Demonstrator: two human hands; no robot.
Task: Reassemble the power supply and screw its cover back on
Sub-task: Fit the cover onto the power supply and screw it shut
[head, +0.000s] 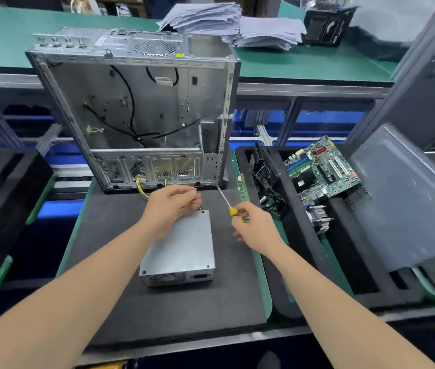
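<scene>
- Table: topped with black foam mat; all work items are carried on it.
- PC case: stood upright at the mat's far edge, open side turned to the camera, loose black cables seen inside.
- Grey panel: leaned tilted at far right, over the tray's right end.
- Black tray: placed just beside the mat on the right.
- Paper stacks: piled on the rear green table, behind the case.
- Motherboard: laid tilted in the tray's far part.
- Power supply: laid flat mid-mat, near the case, grey cover facing up, vent and socket end turned to the camera.
- Left hand: positioned over the supply's far left corner; fingers curled, but whether the grip is clamped on anything cannot be told.
- Right hand: held just right of the supply; grip clamped on the screwdriver's yellow handle.
- Screwdriver: shaft angled up-left toward the case's lower right corner, clear of the supply.
- Yellow wires: run from the case's bottom edge to under the left hand.
- RAM stick: laid along the mat's right edge, by the tray.
</scene>
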